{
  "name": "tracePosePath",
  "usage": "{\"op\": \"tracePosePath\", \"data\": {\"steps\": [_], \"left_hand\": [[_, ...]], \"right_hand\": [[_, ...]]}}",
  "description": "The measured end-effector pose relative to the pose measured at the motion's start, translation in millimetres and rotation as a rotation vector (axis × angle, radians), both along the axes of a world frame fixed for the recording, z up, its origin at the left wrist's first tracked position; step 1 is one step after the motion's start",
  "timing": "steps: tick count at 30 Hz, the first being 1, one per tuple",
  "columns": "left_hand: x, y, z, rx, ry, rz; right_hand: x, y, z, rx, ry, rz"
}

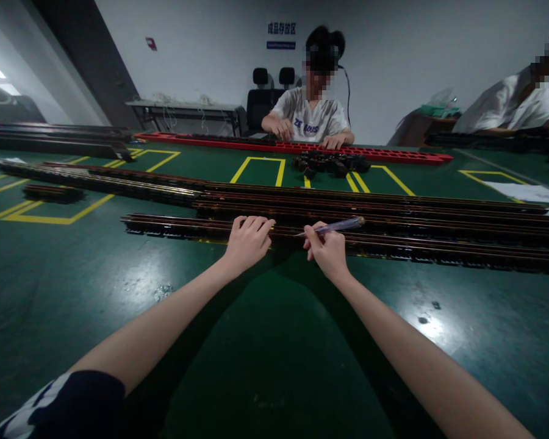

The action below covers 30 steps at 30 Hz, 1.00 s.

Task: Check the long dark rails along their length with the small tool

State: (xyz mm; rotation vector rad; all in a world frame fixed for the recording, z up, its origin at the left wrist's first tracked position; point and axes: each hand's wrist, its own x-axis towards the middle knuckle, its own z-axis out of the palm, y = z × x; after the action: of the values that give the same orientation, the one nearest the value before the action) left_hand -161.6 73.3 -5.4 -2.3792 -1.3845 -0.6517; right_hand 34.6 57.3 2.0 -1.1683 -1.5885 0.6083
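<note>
A long dark strip (178,227) with a ribbed lower edge runs crosswise in front of me on the green table. My left hand (249,241) is wrapped over this strip, its fingers bent across the top. In my right hand (327,247) is a screwdriver (341,225) with a clear, purplish handle, gripped like a pen. Its thin shaft points left, and the tip is at the strip, just right of my left hand. Whether the tip touches the strip I cannot tell. More long dark strips (393,210) lie close behind, side by side.
Across the green table (274,341), a person (320,116) works over a red slotted rail (393,153). Dark small parts (329,163) lie before that rail. A short dark piece (53,193) and dark profiles (50,140) are at left. Another person (507,107) sits at right.
</note>
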Motion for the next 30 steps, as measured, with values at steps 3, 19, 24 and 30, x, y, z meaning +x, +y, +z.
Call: {"op": "tracePosePath", "data": {"steps": [3, 19, 24, 30], "left_hand": [[0.5, -0.4, 0.5, -0.006, -0.013, -0.001], [-3.4, 2.5, 0.6, -0.072, -0.022, -0.035], [-4.8, 4.0, -0.2, -0.094, -0.041, -0.051], [-4.7, 3.5, 0.9, -0.095, -0.055, -0.062]], "right_hand": [[0.3, -0.3, 0.6, 0.002, -0.014, 0.008], [0.5, 1.3, -0.7, 0.022, -0.006, -0.023], [0.9, 1.6, -1.3, 0.018, 0.005, -0.065], [0.2, 2.0, -1.1, 0.018, -0.024, -0.029]]}}
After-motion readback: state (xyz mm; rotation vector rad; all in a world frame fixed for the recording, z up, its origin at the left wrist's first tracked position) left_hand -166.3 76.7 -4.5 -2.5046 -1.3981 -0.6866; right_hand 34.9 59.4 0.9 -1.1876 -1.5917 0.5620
